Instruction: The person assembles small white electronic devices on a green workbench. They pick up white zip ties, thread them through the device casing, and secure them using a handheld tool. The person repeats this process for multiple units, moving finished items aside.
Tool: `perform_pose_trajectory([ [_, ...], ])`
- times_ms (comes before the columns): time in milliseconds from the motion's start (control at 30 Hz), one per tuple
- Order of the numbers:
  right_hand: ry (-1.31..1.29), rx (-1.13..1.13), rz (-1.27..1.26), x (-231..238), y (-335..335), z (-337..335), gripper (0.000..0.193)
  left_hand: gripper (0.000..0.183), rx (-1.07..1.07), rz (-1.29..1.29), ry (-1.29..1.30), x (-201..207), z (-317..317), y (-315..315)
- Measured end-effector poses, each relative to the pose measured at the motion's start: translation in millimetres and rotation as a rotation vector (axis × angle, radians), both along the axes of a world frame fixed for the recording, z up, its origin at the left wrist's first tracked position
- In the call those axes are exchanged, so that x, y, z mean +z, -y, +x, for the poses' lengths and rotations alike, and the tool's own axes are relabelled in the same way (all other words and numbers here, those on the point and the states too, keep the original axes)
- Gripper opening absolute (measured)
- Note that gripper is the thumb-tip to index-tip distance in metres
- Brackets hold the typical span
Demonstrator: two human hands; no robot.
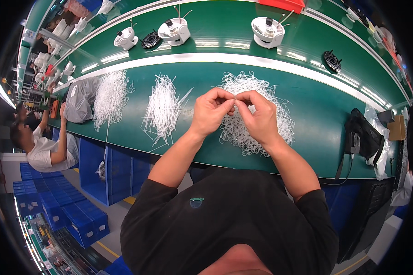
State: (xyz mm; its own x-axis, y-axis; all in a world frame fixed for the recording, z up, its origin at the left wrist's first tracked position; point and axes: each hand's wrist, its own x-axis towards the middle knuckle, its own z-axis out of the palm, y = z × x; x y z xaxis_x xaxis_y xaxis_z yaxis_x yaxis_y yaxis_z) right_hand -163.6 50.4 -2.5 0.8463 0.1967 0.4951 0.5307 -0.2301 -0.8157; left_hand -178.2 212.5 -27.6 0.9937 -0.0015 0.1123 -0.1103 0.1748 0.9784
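Observation:
My left hand (210,112) and my right hand (260,118) meet fingertip to fingertip, both closed in a pinch. Between them is what appears to be a thin white cable tie, mostly hidden by the fingers. Below the hands spreads a big heap of white cable ties bent into loops (280,126). Left of my left hand lies a pile of straight white cable ties (163,107), roughly lined up. Farther left is another heap of looped ties (111,98).
A grey plastic bag (80,101) sits at the green table's left end, beside a co-worker (46,149). White housings (267,33) and black round parts (331,62) stand on the line behind. A black bag (362,135) lies at right. Blue crates (80,220) stand on the floor.

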Motion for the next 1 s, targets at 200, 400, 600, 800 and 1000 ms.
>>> perform_pose_trajectory([
  [200, -0.021, -0.005, -0.159, -8, 7, 2, 0.01, 0.011, -0.085, 0.406, 0.051, 1, 13, -20],
  [400, 0.151, -0.074, -0.295, -1, 21, 3, 0.01, 0.015, 0.467, 1.205, 0.062, 2, 61, -103],
  [600, 0.127, -0.069, -0.282, 0, 28, 6, 0.01, 0.019, 0.382, 1.509, -0.287, -18, 83, -157],
  [800, 0.12, -0.055, -0.301, 1, 30, 5, 0.008, 0.018, 0.293, 1.386, -0.227, -20, 92, -165],
  [1000, 0.112, -0.012, -0.272, 3, 27, 7, 0.008, 0.016, 0.423, 0.572, 0.013, -8, 80, -158],
])
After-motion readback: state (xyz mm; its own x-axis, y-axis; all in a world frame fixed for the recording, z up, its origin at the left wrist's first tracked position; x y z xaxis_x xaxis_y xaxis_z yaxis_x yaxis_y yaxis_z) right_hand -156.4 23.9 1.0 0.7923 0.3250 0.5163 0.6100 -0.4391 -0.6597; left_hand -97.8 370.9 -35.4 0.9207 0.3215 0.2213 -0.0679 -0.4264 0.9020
